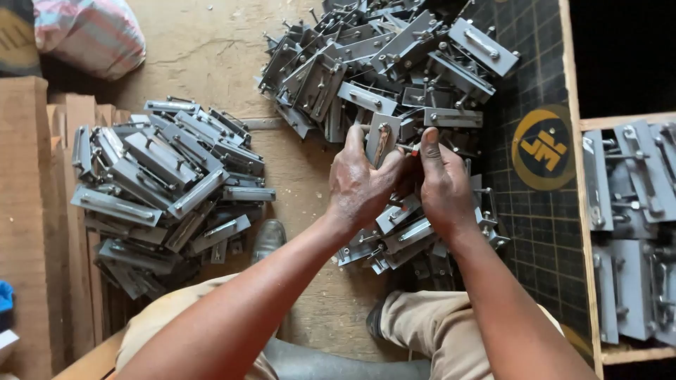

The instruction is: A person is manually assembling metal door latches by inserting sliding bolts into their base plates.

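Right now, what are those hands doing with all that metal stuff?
A person sits on the floor holding one grey metal latch plate up in both hands. The left hand grips its side, and the right hand pinches something small at its edge. One stack of latch plates lies to the left, a bigger heap ahead, and more in a wooden crate.
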